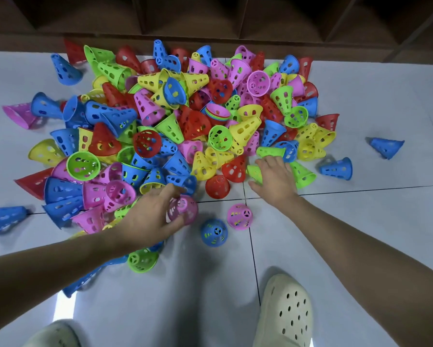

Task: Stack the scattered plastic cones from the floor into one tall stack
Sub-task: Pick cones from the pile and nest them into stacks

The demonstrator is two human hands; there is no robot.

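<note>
Head view, and I'm looking down at a big heap of plastic cones spread over the tiled floor, filling the frame from nine o'clock through twelve to three. My left hand sits at about seven o'clock of the heap, its grip closed round a pink cone at the heap's near edge, fingers curled over it, a bit blurred. My right hand is out at five o'clock of the pile, fingers spread and released, resting over a green cone without gripping it that I can see. A blue cone and another pink one stand upright on bare floor between my arms. No tall stack shows yet, though a few nested cones lie mid-heap, so I judge this the very start: picking up the first pieces. Next call, I'd say, is turning one cone wide end down and slipping it squarely over another, tips aligned.
</note>
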